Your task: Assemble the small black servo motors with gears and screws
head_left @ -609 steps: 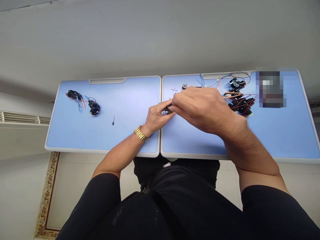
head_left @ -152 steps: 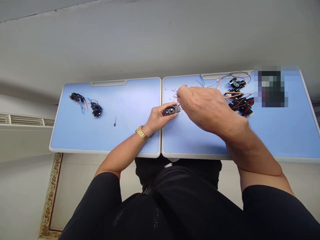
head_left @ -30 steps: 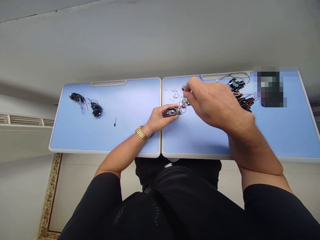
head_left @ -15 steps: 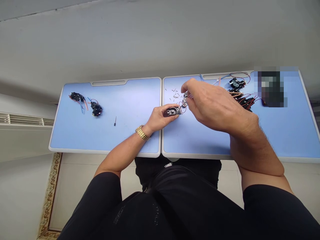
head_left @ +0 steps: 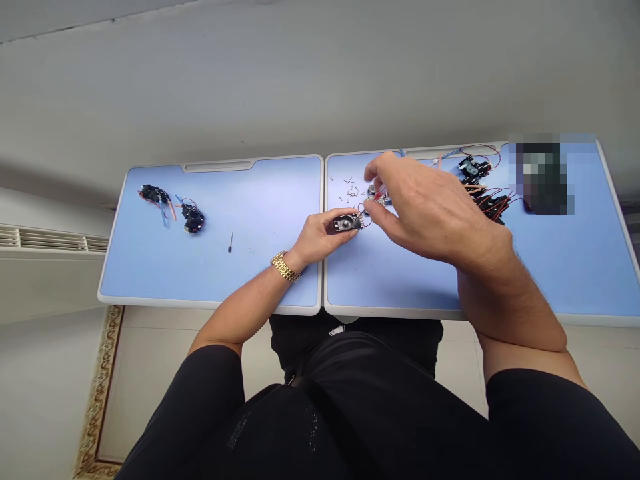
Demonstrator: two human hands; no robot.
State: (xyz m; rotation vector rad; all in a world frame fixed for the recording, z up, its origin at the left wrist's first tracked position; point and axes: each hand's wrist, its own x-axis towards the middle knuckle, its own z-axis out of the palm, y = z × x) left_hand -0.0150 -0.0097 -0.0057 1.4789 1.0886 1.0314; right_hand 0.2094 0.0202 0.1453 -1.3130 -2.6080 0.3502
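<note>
Between the thumb and fingers of my left hand (head_left: 320,235) is a small black-and-silver mechanical housing (head_left: 345,223), its open side with a round metal part facing up. My right hand (head_left: 435,210) hovers just right of it, fingers curled, forefinger and thumb spaced apart. A red and clear thing (head_left: 379,195) shows between them, mostly covered by the hand, so its kind is unclear. Thin dark wires (head_left: 367,223) loop at the housing's right end. Round silver parts (head_left: 371,190) lie beside the right fingertips. Several loose screws (head_left: 351,189) are scattered behind the housing.
Black wired assemblies (head_left: 475,170) are piled at the back right, near a blurred dark object (head_left: 543,177). On the left table lie two black assemblies (head_left: 193,217) with coloured strips and a small screwdriver (head_left: 230,243). A seam (head_left: 323,280) divides the tables.
My right thumb has shifted left and down, and the fingers have spread a little, exposing the red thing between them. The left hand and housing have stayed in place.
</note>
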